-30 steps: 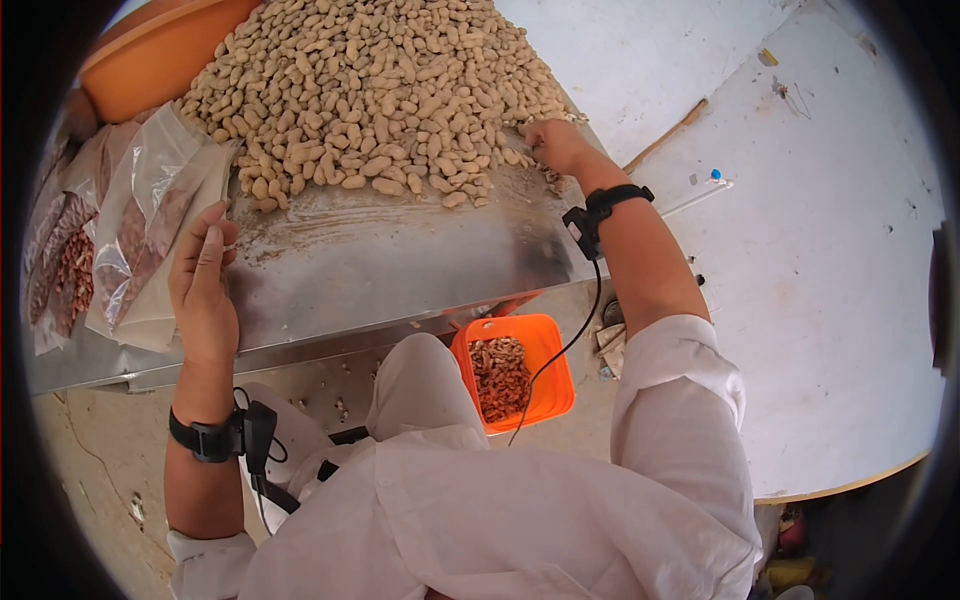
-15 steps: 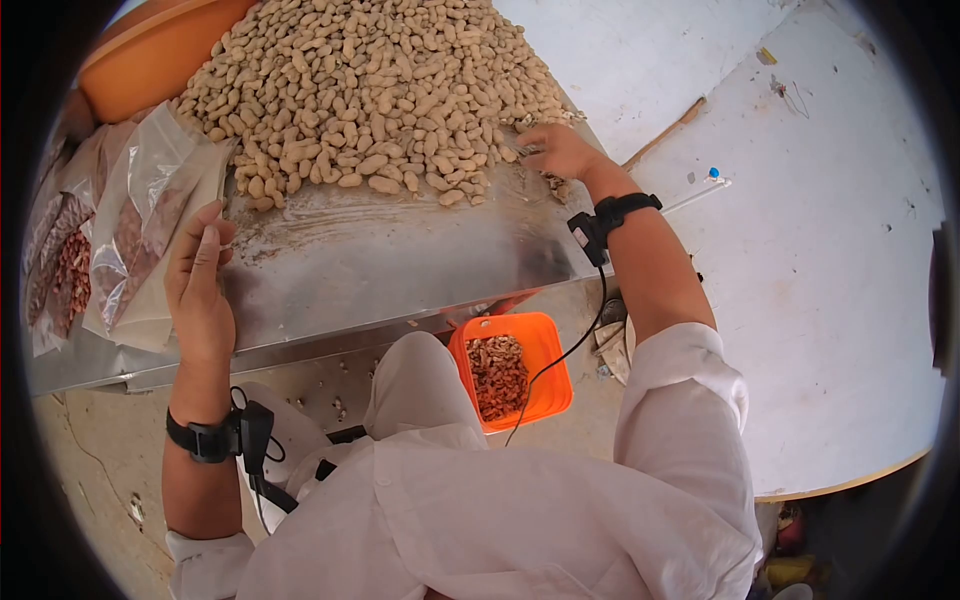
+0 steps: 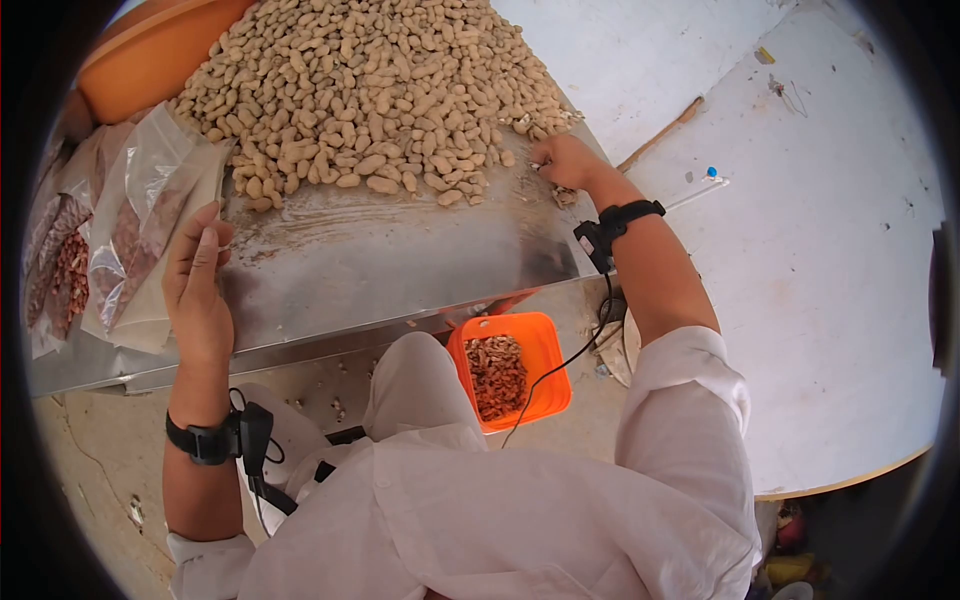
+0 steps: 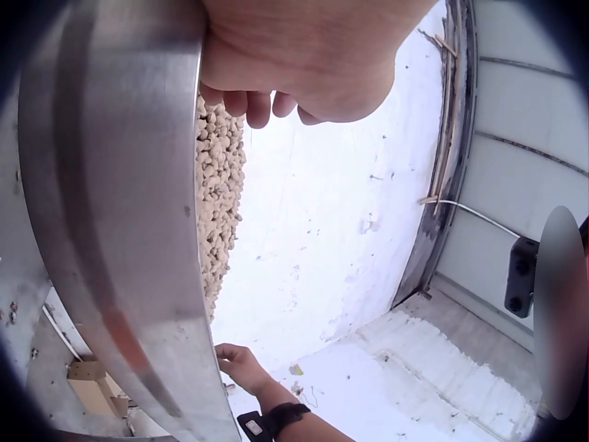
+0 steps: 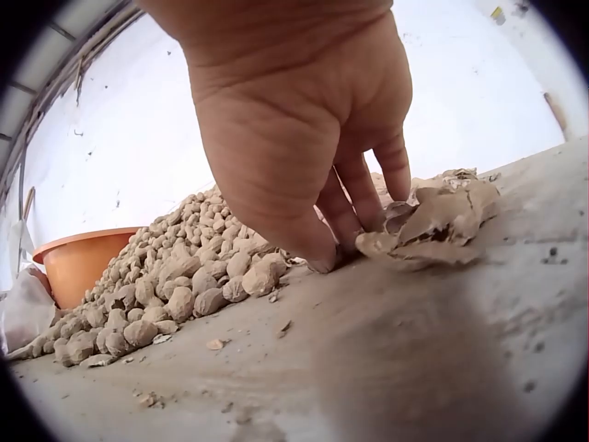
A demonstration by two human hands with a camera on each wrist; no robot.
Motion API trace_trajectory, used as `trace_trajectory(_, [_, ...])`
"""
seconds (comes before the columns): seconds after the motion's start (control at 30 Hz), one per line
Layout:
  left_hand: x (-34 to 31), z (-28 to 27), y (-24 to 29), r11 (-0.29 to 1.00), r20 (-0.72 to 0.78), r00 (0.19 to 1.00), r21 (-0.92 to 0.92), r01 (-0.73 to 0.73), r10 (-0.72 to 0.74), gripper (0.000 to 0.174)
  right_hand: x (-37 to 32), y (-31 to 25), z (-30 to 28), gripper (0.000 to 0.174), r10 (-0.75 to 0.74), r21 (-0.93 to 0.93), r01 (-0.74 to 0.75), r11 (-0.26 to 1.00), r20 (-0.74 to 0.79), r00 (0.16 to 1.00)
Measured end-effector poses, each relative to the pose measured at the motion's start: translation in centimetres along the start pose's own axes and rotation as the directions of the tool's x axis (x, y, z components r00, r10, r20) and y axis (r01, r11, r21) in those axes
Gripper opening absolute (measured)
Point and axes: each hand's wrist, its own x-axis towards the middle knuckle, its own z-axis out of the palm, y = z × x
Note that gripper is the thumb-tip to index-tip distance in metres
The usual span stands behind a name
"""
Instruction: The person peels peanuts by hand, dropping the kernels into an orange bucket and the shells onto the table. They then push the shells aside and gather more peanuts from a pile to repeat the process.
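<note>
A large heap of unshelled peanuts (image 3: 370, 90) covers the far part of the metal table (image 3: 330, 270). At the heap's right edge, the right hand (image 3: 572, 165) reaches down. In the right wrist view, the fairly straight fingers of this hand (image 5: 304, 138) touch the tabletop beside broken shells (image 5: 442, 221); no held object shows. The left hand (image 3: 200, 285), fingers loosely bent, is at the table's near left beside a clear bag (image 3: 150, 215) and holds nothing visible. Its fingers also hang relaxed in the left wrist view.
An orange basin (image 3: 150, 60) stands at the far left, near bags of reddish kernels (image 3: 72, 270). Below the table's front edge, by the person's knee, is an orange container (image 3: 545, 365) with kernels inside. A white surface (image 3: 820, 270) extends along the right.
The right hand has shifted slightly right and towards the person, from the heap's edge to the loose shells. Its fingers spread a little, then came closer together. The left hand has barely moved.
</note>
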Motion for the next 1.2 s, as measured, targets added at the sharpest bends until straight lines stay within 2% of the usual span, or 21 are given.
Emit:
trace_trajectory(0.17, [-0.1, 0.2, 0.4, 1.0, 0.003, 1.0, -0.003, 0.007, -0.007, 0.032, -1.1, 1.4, -0.9, 0.02, 0.058, -0.019, -0.057, 0.998, 0.032, 0.998])
trace_trajectory(0.27, [-0.1, 0.3, 0.5, 1.0, 0.005, 1.0, -0.001, 0.006, -0.006, 0.032, -1.4, 2.0, -0.9, 0.021, 0.1, 0.113, -0.095, 0.989, -0.038, 0.994])
trace_trajectory(0.47, [0.0, 0.0, 0.2, 1.0, 0.027, 1.0, 0.003, -0.008, 0.008, 0.034, -0.8, 1.4, -1.7, 0.03, 0.154, 0.109, -0.139, 0.984, -0.142, 0.978])
trace_trajectory(0.57, [0.0, 0.1, 0.1, 1.0, 0.026, 1.0, 0.013, -0.016, 0.016, 0.034, 0.3, 0.4, -2.2, 0.036, 0.178, 0.077, -0.172, 0.982, -0.094, 0.979])
trace_trajectory(0.67, [-0.1, 0.2, 0.3, 1.0, 0.025, 1.0, 0.018, -0.01, 0.009, 0.034, 1.4, 0.6, -1.6, 0.044, 0.113, 0.106, -0.097, 0.99, -0.156, 0.981])
trace_trajectory(0.77, [-0.1, 0.4, 0.4, 1.0, 0.025, 1.0, 0.022, -0.001, 0.001, 0.034, 2.7, 0.8, -1.1, 0.054, 0.116, 0.113, -0.099, 0.989, -0.162, 0.98])
trace_trajectory(0.87, [-0.2, 0.4, 0.5, 1.0, 0.031, 1.0, 0.016, 0.006, -0.006, 0.034, 3.6, 0.5, -0.7, 0.056, 0.119, 0.097, -0.109, 0.989, -0.111, 0.987])
trace_trajectory(0.97, [-0.1, 0.5, 0.6, 1.0, 0.037, 0.999, 0.025, 0.007, -0.008, 0.034, 4.3, -0.1, -0.6, 0.056, 0.189, 0.013, -0.189, 0.982, 0.003, 0.982])
trace_trajectory(1.07, [-0.2, 0.5, 0.6, 1.0, 0.04, 0.999, 0.029, 0.011, -0.012, 0.034, 4.5, -0.4, -0.4, 0.052, 0.191, -0.052, -0.191, 0.98, -0.016, 0.982])
trace_trajectory(1.2, [-0.2, 0.5, 0.7, 0.999, 0.034, 0.999, 0.033, 0.012, -0.013, 0.034, 4.5, 0.4, -0.6, 0.034, 0.177, 0.129, -0.171, 0.977, -0.036, 0.984])
